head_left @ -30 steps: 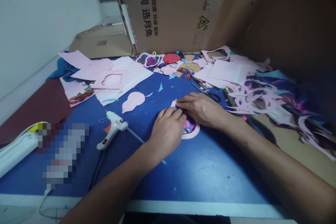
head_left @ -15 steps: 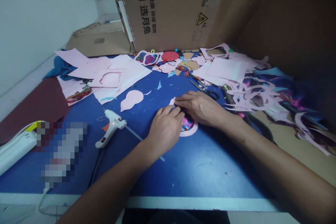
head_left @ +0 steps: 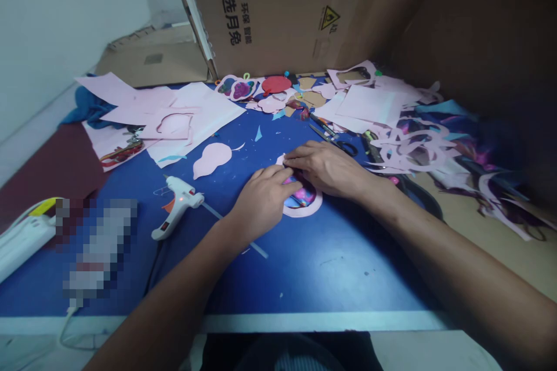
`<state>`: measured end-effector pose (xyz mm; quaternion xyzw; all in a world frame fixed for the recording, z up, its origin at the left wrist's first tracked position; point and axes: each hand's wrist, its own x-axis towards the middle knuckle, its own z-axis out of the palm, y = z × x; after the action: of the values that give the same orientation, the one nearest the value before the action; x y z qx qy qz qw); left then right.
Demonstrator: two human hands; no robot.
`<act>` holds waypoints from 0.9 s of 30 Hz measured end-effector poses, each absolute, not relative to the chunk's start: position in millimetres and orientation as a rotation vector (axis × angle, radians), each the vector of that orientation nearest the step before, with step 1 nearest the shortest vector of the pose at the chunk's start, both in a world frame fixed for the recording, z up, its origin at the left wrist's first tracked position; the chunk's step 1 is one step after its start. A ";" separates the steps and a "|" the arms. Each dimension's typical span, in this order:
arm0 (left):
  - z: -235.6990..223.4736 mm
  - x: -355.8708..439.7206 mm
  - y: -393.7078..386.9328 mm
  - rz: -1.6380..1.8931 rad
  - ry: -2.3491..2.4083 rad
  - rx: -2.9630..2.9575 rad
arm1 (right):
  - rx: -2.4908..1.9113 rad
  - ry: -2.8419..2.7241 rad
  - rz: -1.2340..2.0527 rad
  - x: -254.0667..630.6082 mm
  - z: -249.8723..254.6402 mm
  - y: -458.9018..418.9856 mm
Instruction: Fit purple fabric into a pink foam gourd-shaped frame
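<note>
Both my hands rest on a pink paper ring (head_left: pixel 308 211) that frames a glossy purple and blue picture (head_left: pixel 300 197), covering its upper part. My left hand (head_left: pixel 262 200) presses on the ring's left side. My right hand (head_left: pixel 324 168) lies across the top, its fingertips at a small pink paper tip (head_left: pixel 280 159). A pink pear-shaped paper cutout (head_left: pixel 211 159) lies to the left on the blue mat (head_left: pixel 348 284). Nearer my left hand stands a white hot glue gun (head_left: pixel 176 206) with a lit red light.
Black-handled scissors (head_left: pixel 335 142) and tangled pink scraps (head_left: pixel 411 148) lie to the right. Pink paper sheets (head_left: pixel 191 119) and a red cutout (head_left: pixel 276 84) lie at the back, before a cardboard box (head_left: pixel 270 6). A white power strip (head_left: pixel 24 240) sits at the left.
The whole scene has shifted left and up in the view as my head moved. Both hands stay on the pink ring, and more of its lower edge shows.
</note>
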<state>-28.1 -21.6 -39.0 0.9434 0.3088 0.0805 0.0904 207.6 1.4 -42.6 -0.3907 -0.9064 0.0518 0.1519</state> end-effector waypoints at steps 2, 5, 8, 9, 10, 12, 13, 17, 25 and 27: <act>-38.4 -28.7 -22.0 0.225 0.887 2.843 | -1.128 -2.600 0.152 207.0 -41.9 1.0; -35.5 -26.9 -26.7 0.207 0.828 2.880 | -1.125 -2.605 0.154 206.1 -40.6 0.4; -32.7 -23.3 -33.8 0.191 0.763 2.896 | -1.127 -2.606 0.153 205.8 -39.7 0.2; -32.0 -22.4 -35.5 0.187 0.748 2.888 | -1.127 -2.607 0.154 205.9 -39.6 0.3; -31.5 -21.8 -36.2 0.185 0.734 2.869 | -1.127 -2.608 0.156 206.0 -39.5 0.5; -30.8 -22.4 -34.1 0.214 0.693 2.799 | -1.123 -2.609 0.163 206.4 -39.8 1.1; -30.5 -23.8 -31.1 0.256 0.673 2.752 | -1.121 -2.607 0.167 206.7 -40.0 1.4; -30.1 -33.9 -12.5 0.540 0.800 2.608 | -1.114 -2.597 0.169 207.2 -41.0 1.9; -33.0 -36.2 -8.6 0.255 0.905 2.741 | -1.089 -2.608 0.157 206.8 -42.1 3.6; -32.9 -33.3 -11.8 0.233 0.876 2.754 | -1.089 -2.606 0.163 206.6 -42.1 3.8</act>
<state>-33.3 -11.8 -32.9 0.9430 0.2998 0.0799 0.1207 206.6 3.8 -42.1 -0.3802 -0.9099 0.0570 0.1558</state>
